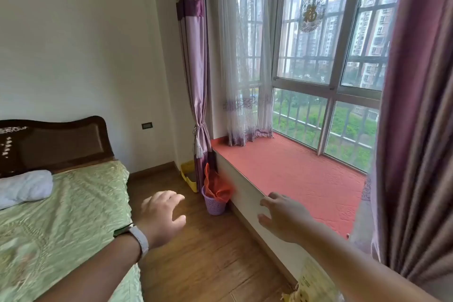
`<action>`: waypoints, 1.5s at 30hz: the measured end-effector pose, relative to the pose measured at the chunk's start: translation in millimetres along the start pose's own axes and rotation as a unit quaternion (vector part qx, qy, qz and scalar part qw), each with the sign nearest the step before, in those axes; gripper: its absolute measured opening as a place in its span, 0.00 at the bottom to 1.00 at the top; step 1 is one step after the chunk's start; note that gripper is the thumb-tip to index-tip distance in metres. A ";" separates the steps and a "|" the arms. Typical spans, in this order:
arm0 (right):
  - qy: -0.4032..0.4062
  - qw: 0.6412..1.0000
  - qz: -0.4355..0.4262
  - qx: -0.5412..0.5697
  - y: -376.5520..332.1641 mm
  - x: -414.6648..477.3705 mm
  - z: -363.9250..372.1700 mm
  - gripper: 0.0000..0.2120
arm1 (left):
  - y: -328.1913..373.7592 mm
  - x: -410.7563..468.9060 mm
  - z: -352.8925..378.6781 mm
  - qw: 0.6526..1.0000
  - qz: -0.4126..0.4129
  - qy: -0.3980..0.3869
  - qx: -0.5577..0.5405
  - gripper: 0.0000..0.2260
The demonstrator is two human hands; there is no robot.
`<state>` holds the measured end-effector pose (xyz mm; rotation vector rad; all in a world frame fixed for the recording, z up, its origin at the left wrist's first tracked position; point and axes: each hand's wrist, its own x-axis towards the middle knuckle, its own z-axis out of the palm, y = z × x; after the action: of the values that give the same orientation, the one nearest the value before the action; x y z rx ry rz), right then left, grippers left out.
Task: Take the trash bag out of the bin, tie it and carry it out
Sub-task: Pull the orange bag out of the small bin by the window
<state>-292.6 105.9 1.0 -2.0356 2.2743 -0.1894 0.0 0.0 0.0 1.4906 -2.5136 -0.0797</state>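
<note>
Orange trash bag (215, 186) sits in a lilac bin (215, 203) on the wood floor (208, 252), against the window seat (282, 174).
Left hand (161, 213) and right hand (282, 216) reach forward, fingers spread, empty, well short of it.

Perforated plastic bin (215, 204), thin crinkly orange bag (217, 189), glossy wood floor (215, 260).

a home bedroom: bed (61, 216), purple curtains (196, 68), cushioned bay window seat (294, 174).
</note>
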 end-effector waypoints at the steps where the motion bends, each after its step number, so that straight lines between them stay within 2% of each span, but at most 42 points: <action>1: 0.009 1.000 -0.004 0.003 2.2 -0.5 -1.7 0.22 | 0.5 3.1 -4.5 1.000 0.011 0.020 -0.002 0.28; 4: 0.027 1.000 -0.010 0.000 10.8 0.0 -2.6 0.22 | -1.4 10.2 -11.2 0.997 0.026 0.067 0.012 0.29; 10: 0.025 1.000 -0.012 0.011 30.4 6.9 3.3 0.22 | -1.6 4.1 -1.8 0.998 0.017 0.069 0.001 0.32; 18: -0.015 1.000 -0.014 0.000 30.8 48.0 33.8 0.22 | -22.8 20.8 26.2 1.000 0.013 0.007 -0.007 0.35; 29: -0.079 0.995 -0.034 -0.051 -16.0 211.9 91.2 0.26 | -123.0 157.7 109.2 0.997 0.001 -0.057 -0.047 0.36; 39: -0.046 0.996 -0.044 -0.063 -61.1 373.6 75.9 0.25 | -207.7 298.4 99.0 0.998 0.030 -0.007 -0.052 0.30; 45: -0.065 0.995 -0.039 -0.062 -46.5 438.9 98.1 0.25 | -226.3 363.9 122.2 0.997 0.033 -0.049 -0.041 0.28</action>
<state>-281.8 -338.8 -80.3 -2.1285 2.1823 0.0809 0.3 -435.0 -96.8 1.4030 -2.5998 -0.2493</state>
